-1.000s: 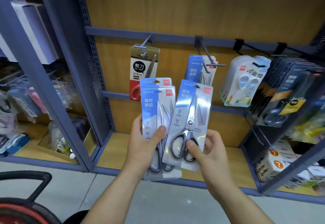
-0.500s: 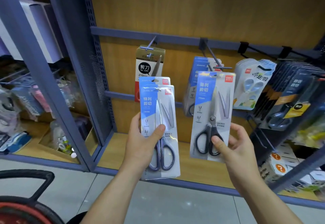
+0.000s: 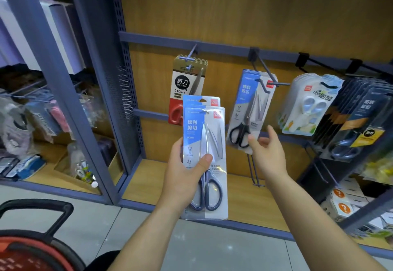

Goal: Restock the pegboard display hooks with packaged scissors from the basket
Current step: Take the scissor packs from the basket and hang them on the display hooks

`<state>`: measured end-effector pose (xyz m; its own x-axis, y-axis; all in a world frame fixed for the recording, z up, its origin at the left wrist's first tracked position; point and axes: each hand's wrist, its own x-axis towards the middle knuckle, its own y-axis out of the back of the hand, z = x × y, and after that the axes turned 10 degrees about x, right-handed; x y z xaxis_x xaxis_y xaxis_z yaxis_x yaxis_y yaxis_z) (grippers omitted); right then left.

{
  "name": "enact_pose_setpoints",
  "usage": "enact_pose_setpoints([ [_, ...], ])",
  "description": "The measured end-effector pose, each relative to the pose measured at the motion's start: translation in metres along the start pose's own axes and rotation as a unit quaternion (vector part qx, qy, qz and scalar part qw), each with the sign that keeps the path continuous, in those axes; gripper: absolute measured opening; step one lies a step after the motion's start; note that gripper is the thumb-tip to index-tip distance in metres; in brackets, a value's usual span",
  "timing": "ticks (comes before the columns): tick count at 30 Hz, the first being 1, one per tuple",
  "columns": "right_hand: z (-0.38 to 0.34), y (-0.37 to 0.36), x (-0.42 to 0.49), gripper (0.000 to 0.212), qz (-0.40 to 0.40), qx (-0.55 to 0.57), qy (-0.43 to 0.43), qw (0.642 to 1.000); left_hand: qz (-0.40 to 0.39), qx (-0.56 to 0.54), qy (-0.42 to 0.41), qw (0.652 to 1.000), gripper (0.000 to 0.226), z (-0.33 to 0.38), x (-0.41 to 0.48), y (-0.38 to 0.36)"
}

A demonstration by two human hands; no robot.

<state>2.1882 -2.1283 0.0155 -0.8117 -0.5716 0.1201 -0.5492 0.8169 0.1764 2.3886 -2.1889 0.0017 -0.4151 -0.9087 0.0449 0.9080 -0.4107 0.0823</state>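
My left hand [image 3: 182,177] grips two stacked blue-and-white scissor packs [image 3: 205,160], thumb across the front one, held upright in front of the shelf. My right hand [image 3: 268,153] is open just below and right of the blue scissor packs hanging on the middle hook [image 3: 251,109]; its fingers are relaxed and hold nothing, fingertips close to the lowest corner of the front pack. The hook's rod [image 3: 265,73] sticks out from the blue rail [image 3: 223,46] above.
A gold, white and red scissor pack [image 3: 188,83] hangs on the left hook. White child-scissor packs [image 3: 308,105] and dark packs [image 3: 361,117] hang to the right. A red basket with black handle [image 3: 32,239] sits at bottom left. Blue shelf posts [image 3: 102,92] stand left.
My right hand carried one blue pack up and right to the middle hook, hung it there, and has let go. The left hand kept hold of its two packs.
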Motion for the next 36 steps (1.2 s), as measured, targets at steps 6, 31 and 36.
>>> enact_pose_setpoints([
  [6, 0.006, 0.000, -0.082, 0.021, -0.167, 0.126, -0.039, 0.977, 0.002, -0.013, -0.009, 1.000, 0.055, -0.002, 0.004, -0.005],
  [31, 0.005, 0.037, -0.069, 0.019, -0.039, 0.210, 0.030, 0.976, 0.043, 0.048, -0.038, 0.997, 0.045, 0.000, 0.004, -0.004],
  [36, 0.001, 0.041, -0.055, 0.017, -0.012, 0.197, 0.018, 0.980, 0.032, 0.043, -0.027, 0.998, 0.044, 0.003, 0.002, -0.001],
])
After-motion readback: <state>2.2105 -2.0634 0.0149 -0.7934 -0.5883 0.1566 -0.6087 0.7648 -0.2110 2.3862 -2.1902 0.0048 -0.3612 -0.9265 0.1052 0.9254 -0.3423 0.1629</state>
